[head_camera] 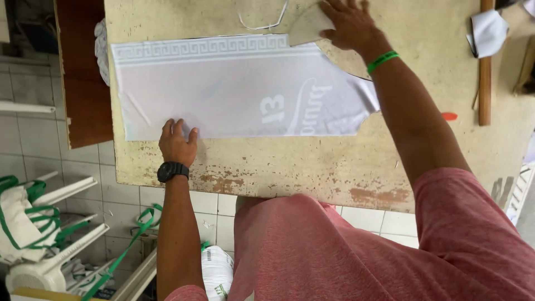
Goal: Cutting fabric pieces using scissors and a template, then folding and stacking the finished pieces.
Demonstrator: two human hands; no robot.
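Note:
A pale grey-white piece of cut fabric (223, 89) with a key-pattern border and faint mirrored print lies flat on a worn beige table (290, 167). My left hand (177, 142), with a black watch on the wrist, presses down on the fabric's near edge, fingers spread. My right hand (350, 25), with a green wristband, rests flat on a beige cardboard pattern piece (309, 25) at the fabric's far edge. Neither hand grips anything.
A wooden stick (485, 78) with white cloth (489, 32) lies at the table's right. A small red marker (449, 116) sits near my right forearm. A thin white cord (262, 23) lies beyond the fabric. White plastic chairs (61, 234) with green straps stand on the tiled floor at left.

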